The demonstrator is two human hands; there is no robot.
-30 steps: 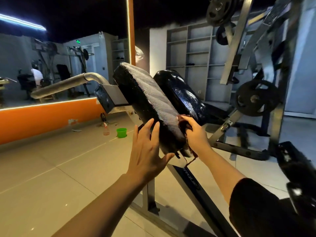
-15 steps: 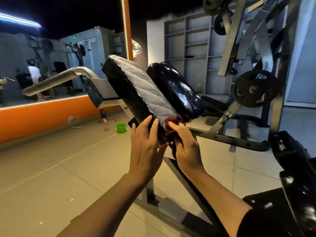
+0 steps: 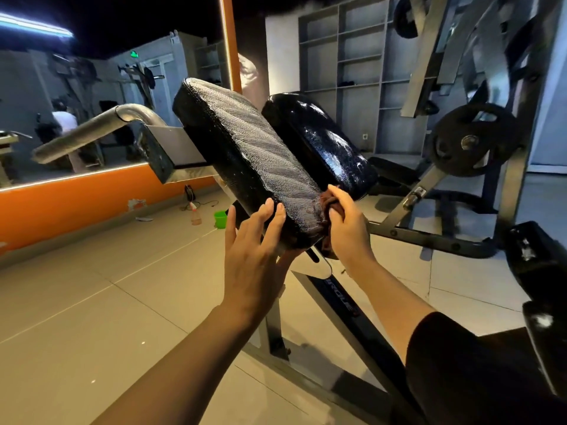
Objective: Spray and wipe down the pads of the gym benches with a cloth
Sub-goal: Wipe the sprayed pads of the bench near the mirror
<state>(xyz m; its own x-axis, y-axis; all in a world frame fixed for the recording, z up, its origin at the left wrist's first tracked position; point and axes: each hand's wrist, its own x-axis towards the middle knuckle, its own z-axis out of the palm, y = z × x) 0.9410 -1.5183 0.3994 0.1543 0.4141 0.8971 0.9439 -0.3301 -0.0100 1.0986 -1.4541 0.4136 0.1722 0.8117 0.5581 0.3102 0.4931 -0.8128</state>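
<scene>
White lettering on black frame beam [image 3: 337, 291], upside down, not legible.

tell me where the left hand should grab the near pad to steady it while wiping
Probably the near pad's lower end, from its left side: the left hand is open there already, while the right hand works the cloth on the right edge.

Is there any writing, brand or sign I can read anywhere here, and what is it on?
Lettering on the bench frame rail: a brand-like word seen at an angle, too blurred to read.
Green sign in the mirror, above the doorway: a lit shape, too small to read.
Nothing else shows text.
</scene>
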